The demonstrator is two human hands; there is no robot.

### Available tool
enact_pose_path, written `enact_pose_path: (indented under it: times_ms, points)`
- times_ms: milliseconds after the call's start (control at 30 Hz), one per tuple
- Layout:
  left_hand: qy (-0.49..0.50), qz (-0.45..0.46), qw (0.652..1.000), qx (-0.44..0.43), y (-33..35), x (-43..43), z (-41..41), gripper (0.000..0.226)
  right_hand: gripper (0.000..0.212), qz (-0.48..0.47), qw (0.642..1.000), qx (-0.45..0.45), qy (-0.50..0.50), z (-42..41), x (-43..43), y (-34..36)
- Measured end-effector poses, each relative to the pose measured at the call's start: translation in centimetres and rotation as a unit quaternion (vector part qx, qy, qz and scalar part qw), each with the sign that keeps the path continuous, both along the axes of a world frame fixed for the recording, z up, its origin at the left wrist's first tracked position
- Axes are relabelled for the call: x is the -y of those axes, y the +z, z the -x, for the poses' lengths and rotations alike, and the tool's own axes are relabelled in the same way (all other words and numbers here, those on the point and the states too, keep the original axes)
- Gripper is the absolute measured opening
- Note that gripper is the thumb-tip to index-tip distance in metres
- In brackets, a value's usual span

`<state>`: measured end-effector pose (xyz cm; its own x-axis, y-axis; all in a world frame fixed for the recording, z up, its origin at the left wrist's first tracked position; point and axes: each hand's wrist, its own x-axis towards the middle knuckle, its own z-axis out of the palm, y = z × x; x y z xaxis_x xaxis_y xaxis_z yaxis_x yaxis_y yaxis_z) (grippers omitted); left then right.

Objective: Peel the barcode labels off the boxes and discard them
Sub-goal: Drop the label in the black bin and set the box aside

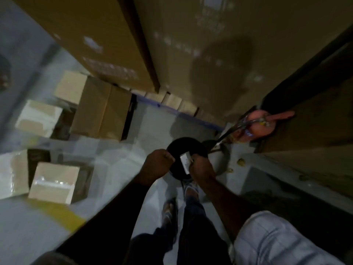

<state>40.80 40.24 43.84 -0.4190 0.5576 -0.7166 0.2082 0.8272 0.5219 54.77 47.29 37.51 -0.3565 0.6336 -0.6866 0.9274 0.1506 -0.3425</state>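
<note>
2 hands meet just above the floor (pixel 124 169) in the middle of the head view, which is dim and blurred. The left hand (pixel 160 162) has its fingers curled tight on the near left rim of a black round container (pixel 184 145). The right hand (pixel 200 168) pinches a small white label (pixel 185 162) at its fingertips, so the label sits between the 2 hands, over the container's mouth. The inside of the container is dark, and I cannot tell what lies in it.

To the left, 4 smaller cardboard boxes stand on the floor. A pale taped box (pixel 54 181) is nearest, with another pale box (pixel 11 173) touching its left side at the picture's edge. A third pale box (pixel 39 118) stands farther off, and a brown box (pixel 101 109) lies to its right. All 4 look closed, and what they hold cannot be seen. Behind them, at the far side, rise 2 tall brown cartons (pixel 91 35), the right one (pixel 210 44) carrying faint, unreadable print.

On the right, a red fire extinguisher (pixel 256 127) stands against a dark wall, near the container but not touching it. A few small crumpled lumps (pixel 241 161) lie on the floor just below it; what they are cannot be told.

Near the bottom, 2 sandalled feet (pixel 170 209) stand under the hands, and a light sleeve (pixel 277 238) covers the right upper arm. A yellow stripe (pixel 57 213) crosses the floor at near left.
</note>
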Motion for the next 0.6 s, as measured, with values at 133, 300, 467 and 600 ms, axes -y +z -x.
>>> enact_pose_path:
  times_ms: [133, 300, 467, 600]
  points:
    - [0.044, 0.023, 0.999, 0.006, -7.0, -0.3, 0.7, 0.014, 0.03, 0.023, 0.998, 0.047, 0.042, 0.6, -0.9, -7.4]
    - [0.048, 0.066, 0.996, 0.033, -14.2, 0.4, 0.5, 0.025, 0.033, 0.053, 0.992, 0.068, 0.089, 0.9, -1.1, -14.2]
    - [0.021, 0.111, 0.992, 0.048, -18.3, 1.0, 0.8, 0.019, 0.03, 0.047, 0.978, 0.096, 0.179, 2.1, 0.5, -18.1]
    - [-0.077, 0.126, 0.988, 0.037, -19.5, 0.9, 1.6, 0.02, 0.026, 0.094, 0.967, 0.119, 0.206, 3.1, 2.1, -19.2]
